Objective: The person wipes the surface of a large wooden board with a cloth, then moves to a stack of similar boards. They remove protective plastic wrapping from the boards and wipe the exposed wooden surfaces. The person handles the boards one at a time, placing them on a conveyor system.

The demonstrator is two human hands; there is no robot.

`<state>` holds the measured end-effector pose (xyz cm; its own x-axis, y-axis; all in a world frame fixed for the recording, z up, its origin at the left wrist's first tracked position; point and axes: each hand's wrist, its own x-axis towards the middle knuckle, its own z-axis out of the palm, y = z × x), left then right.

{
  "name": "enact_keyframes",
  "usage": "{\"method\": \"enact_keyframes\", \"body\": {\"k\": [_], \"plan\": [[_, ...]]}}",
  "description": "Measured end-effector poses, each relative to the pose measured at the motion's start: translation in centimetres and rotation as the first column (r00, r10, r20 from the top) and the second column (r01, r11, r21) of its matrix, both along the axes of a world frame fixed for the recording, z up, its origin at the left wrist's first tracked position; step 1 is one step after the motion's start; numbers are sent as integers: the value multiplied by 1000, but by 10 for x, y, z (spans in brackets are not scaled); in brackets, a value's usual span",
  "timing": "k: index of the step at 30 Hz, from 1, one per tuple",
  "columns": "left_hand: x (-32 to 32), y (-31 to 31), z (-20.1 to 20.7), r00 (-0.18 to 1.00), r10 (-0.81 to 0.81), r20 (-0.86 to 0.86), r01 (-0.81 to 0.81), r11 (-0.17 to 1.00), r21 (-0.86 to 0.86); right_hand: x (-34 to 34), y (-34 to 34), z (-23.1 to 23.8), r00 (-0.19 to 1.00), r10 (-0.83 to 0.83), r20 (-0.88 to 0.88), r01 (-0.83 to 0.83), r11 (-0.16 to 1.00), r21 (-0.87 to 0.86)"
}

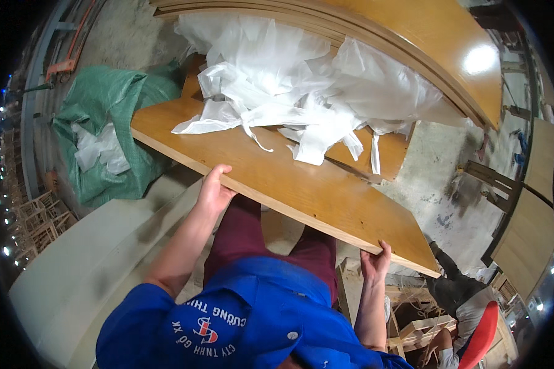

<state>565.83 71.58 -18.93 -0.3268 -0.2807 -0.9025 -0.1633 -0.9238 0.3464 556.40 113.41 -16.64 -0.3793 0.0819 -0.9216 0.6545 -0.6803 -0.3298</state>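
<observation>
A long, varnished wooden panel (301, 187) with a pale near edge lies across in front of my body, slightly tilted down toward the right. My left hand (214, 192) grips its near edge left of the middle, thumb on top and fingers hidden beneath. Near the right end, my right hand (376, 263) holds the same edge, its thumb over the top. Crumpled white plastic wrapping (271, 83) rests partly over the panel's far side, with loose strips hanging onto the varnished face. Another brown wooden board (385, 157) shows beyond the panel, under the wrapping.
Several varnished panels (425, 43) are stacked at the far side. On the left stands a green woven sack (98, 178) with white plastic inside. A large pale curved surface (74, 264) is at lower left. Another person (471, 307) bends near wooden pieces (425, 329) at lower right.
</observation>
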Motion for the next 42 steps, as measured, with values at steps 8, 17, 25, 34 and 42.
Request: {"method": "enact_keyframes", "body": {"k": [8, 17, 25, 34, 42], "plan": [[28, 46, 128, 998, -27, -51, 32, 993, 110, 28, 58, 151, 987, 78, -139, -61, 991, 120], [2, 36, 215, 942, -12, -334, -2, 999, -41, 8, 46, 226, 869, 21, -494, 36, 994, 106], [-67, -6, 209, 821, 47, -569, -174, 970, -170, -95, -17, 189, 661, 23, -750, -86, 995, -45], [-149, -57, 90, 747, 65, -662, -246, 952, -184, -203, -96, 55, 645, -74, -761, -99, 979, -179], [-208, -69, 11, 753, 346, -559, -440, 897, -38, -238, -139, -17, 772, -286, -567, 195, 956, -217]]}}
